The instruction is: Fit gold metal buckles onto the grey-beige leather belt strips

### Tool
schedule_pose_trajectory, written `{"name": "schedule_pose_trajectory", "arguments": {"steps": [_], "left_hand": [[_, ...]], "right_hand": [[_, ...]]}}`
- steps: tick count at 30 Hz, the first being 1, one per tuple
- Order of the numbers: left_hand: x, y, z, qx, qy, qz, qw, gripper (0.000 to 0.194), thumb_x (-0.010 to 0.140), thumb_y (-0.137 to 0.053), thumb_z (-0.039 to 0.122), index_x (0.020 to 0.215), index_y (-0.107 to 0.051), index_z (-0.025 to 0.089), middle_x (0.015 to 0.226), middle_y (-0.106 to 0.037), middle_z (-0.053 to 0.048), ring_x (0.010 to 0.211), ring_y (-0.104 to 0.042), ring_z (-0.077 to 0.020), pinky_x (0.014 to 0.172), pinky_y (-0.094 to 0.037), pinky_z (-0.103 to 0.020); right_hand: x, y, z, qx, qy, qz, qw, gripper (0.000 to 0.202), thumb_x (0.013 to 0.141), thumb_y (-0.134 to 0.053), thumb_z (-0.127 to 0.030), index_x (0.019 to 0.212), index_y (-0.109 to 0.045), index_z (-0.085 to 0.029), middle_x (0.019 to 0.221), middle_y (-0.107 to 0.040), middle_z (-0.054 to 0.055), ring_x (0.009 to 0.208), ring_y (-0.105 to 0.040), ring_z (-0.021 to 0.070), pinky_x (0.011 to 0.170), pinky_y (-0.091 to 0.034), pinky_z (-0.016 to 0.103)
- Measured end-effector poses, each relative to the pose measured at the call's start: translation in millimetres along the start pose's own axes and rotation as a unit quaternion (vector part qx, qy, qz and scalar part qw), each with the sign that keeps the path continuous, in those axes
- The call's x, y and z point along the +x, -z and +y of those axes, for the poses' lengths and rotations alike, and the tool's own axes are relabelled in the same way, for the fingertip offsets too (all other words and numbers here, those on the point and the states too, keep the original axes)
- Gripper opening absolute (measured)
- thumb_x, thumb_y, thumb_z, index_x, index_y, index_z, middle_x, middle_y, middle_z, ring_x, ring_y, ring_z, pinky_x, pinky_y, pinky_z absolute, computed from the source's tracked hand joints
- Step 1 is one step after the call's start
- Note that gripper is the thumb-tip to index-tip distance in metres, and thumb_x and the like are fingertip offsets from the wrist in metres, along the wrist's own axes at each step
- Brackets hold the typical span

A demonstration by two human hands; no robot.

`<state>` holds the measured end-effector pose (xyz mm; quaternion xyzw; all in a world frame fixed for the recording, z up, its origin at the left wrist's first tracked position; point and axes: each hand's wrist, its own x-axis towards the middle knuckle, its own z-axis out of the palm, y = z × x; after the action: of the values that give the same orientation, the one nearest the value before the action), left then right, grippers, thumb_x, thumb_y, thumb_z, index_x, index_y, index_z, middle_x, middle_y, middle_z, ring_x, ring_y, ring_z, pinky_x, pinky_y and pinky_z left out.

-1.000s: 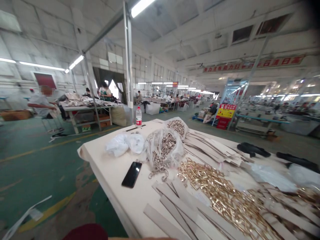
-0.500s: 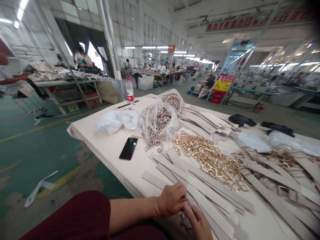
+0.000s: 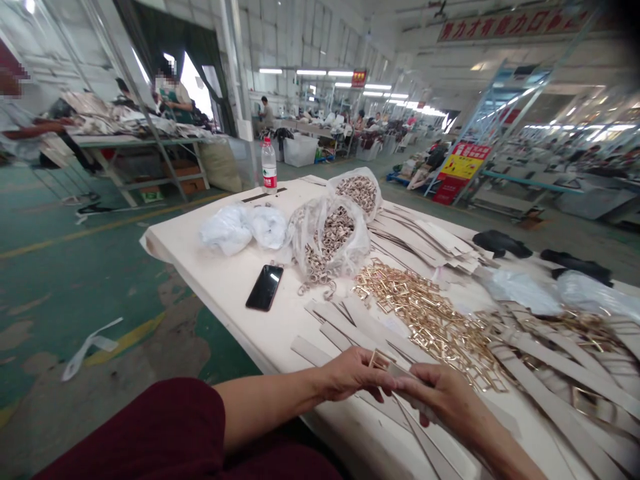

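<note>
My left hand (image 3: 353, 375) is closed, pinching a gold rectangular buckle (image 3: 382, 360) that stands up above its fingers. A light grey strap (image 3: 399, 373) runs from the buckle to my right hand (image 3: 443, 393), whose thumb and fingers are pressed around it. My two hands nearly meet over the near edge of the table. Whether the strap passes through the buckle is hard to make out. Beneath and beside the hands lie several loose grey straps (image 3: 306, 349). Just beyond my right hand spreads a heap of gold buckles (image 3: 425, 313).
A black phone (image 3: 265, 287) lies left on the table (image 3: 200, 243). Behind it are a plastic bag of small rings (image 3: 330, 237), a second such bag (image 3: 357, 190), crumpled white bags (image 3: 227, 230) and a water bottle (image 3: 269, 167). More straps with buckles (image 3: 565, 360) cover the right side.
My hands have risen and opened out sideways, the right one moving up and right. The buckle and strap between them now show more clearly. The whole view has shifted slightly.
</note>
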<state>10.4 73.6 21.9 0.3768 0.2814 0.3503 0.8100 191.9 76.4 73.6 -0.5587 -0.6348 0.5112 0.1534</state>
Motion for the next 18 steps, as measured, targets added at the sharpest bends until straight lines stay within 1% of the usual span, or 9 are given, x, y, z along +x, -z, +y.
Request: {"name": "schedule_pose_trajectory", "arguments": {"steps": [2,4,5,7,9,12,14,16,18], "left_hand": [[12.6,21.0,8.3,0.021,-0.021,0.01,1.0,0.036,0.054,-0.078,0.033,0.078,-0.065,0.009,0.062,-0.058,0.0,0.056,-0.052,-0.0104,0.056,-0.043,-0.025],[25.2,47.6,10.1,0.049,-0.046,0.046,0.997,0.038,0.055,-0.077,0.036,0.08,-0.063,0.01,0.062,-0.057,0.001,0.054,-0.052,-0.0101,0.056,-0.043,-0.025],[30.1,61.5,8.2,0.076,-0.059,0.077,0.992,0.038,0.056,-0.075,0.038,0.079,-0.062,0.01,0.061,-0.056,0.001,0.053,-0.051,-0.0101,0.056,-0.043,-0.025],[35.8,86.9,0.3,0.155,-0.074,0.143,0.975,0.032,0.061,-0.071,0.038,0.077,-0.06,0.012,0.059,-0.054,0.003,0.051,-0.05,-0.0105,0.053,-0.041,-0.024],[36.7,105.4,-9.6,0.253,-0.085,0.188,0.945,0.023,0.066,-0.065,0.034,0.077,-0.06,0.014,0.057,-0.054,0.003,0.051,-0.05,-0.0111,0.052,-0.039,-0.023],[35.4,119.4,-20.2,0.346,-0.113,0.204,0.909,0.015,0.072,-0.06,0.03,0.075,-0.06,0.016,0.058,-0.056,0.003,0.056,-0.05,-0.0117,0.056,-0.037,-0.022],[36.8,123.6,-23.4,0.353,-0.127,0.203,0.904,0.013,0.073,-0.059,0.029,0.072,-0.058,0.016,0.058,-0.055,0.003,0.057,-0.048,-0.0117,0.058,-0.036,-0.023],[41.5,127.1,-25.7,0.298,-0.128,0.207,0.923,0.013,0.07,-0.062,0.026,0.067,-0.056,0.015,0.056,-0.052,0.003,0.058,-0.045,-0.0118,0.061,-0.036,-0.025],[48.5,130.1,-28.8,0.183,-0.115,0.22,0.951,0.017,0.064,-0.068,0.024,0.06,-0.053,0.015,0.054,-0.048,0.002,0.061,-0.044,-0.0133,0.065,-0.038,-0.027]], "right_hand": [[27.2,8.5,-9.0,-0.008,0.02,-0.061,0.998,0.032,0.067,-0.067,-0.043,0.051,-0.057,-0.017,0.043,-0.05,-0.003,0.041,-0.048,0.0122,0.04,-0.032,0.022],[59.4,11.2,-12.1,-0.02,0.043,-0.071,0.996,0.032,0.066,-0.067,-0.043,0.051,-0.06,-0.016,0.045,-0.053,-0.002,0.042,-0.047,0.0115,0.042,-0.031,0.022],[76.9,10.2,-11.4,-0.033,0.047,-0.051,0.997,0.032,0.066,-0.066,-0.044,0.051,-0.061,-0.016,0.045,-0.055,-0.002,0.043,-0.047,0.0118,0.043,-0.031,0.022],[113.4,3.9,-7.5,-0.085,0.05,0.026,0.995,0.034,0.07,-0.062,-0.047,0.055,-0.064,-0.016,0.049,-0.059,0.0,0.047,-0.05,0.0135,0.046,-0.033,0.023],[150.0,-7.9,-5.1,-0.187,0.065,0.101,0.975,0.034,0.077,-0.053,-0.045,0.065,-0.067,-0.017,0.054,-0.063,0.002,0.052,-0.056,0.0158,0.05,-0.037,0.024],[200.0,-35.7,-12.8,-0.312,0.115,0.143,0.932,0.031,0.083,-0.044,-0.035,0.078,-0.069,-0.017,0.067,-0.068,0.004,0.066,-0.061,0.0175,0.061,-0.041,0.026],[227.2,-59.8,-25.2,-0.338,0.142,0.133,0.921,0.028,0.084,-0.044,-0.03,0.083,-0.069,-0.018,0.08,-0.07,0.006,0.076,-0.062,0.0183,0.069,-0.041,0.026],[247.7,-85.5,-39.5,-0.353,0.169,0.109,0.914,0.025,0.084,-0.045,-0.027,0.089,-0.069,-0.019,0.092,-0.069,0.006,0.084,-0.061,0.0183,0.074,-0.041,0.026],[261.4,-109.1,-52.1,-0.371,0.198,0.075,0.904,0.024,0.084,-0.047,-0.023,0.097,-0.067,-0.023,0.101,-0.067,0.005,0.09,-0.06,0.0176,0.077,-0.04,0.025]]}}
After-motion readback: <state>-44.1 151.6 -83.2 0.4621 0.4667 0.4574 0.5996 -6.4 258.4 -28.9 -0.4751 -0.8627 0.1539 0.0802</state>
